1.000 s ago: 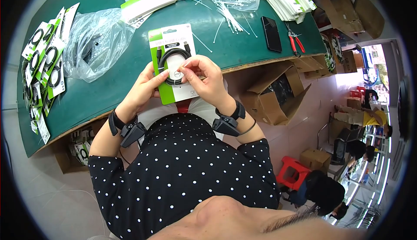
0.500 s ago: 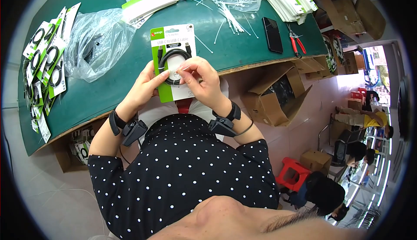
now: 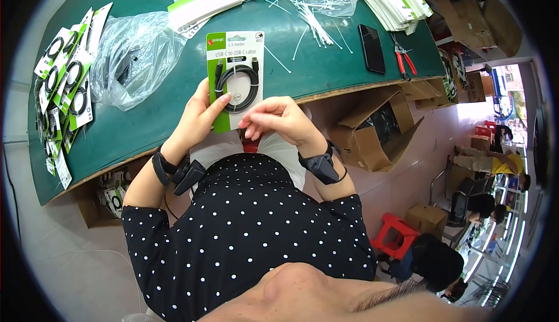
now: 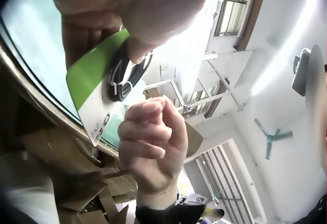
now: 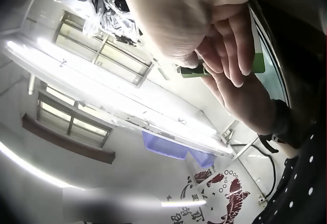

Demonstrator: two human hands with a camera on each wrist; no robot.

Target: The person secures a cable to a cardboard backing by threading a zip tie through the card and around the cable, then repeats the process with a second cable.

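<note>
The right hand [image 3: 279, 121] is coming off the cable card [image 3: 236, 77]. Half a second ago its fingertips were pinching at the coiled cable in the middle of the card. Now it is hanging just below the card's lower right corner, fingers curled together with nothing showing between them. The left hand [image 3: 198, 117] is keeping its grip on the card's left edge, thumb lying across the front, and is holding the card a little farther out over the near edge of the tabletop [image 3: 326, 66]. To my eye, the fiddling with the coil is finishing and this card is nearing completion.

Bare green surface is lying open right behind the card, between the crumpled plastic bag [image 3: 131, 54] on the left and the loose cable ties [image 3: 311, 22] farther back. The phone [image 3: 371, 48] and red pliers [image 3: 404, 60] are sitting well to the right, close to the edge. More cable cards [image 3: 64, 83] are fanning along the left rim, and open cardboard boxes [image 3: 372, 130] are standing below the edge.
</note>
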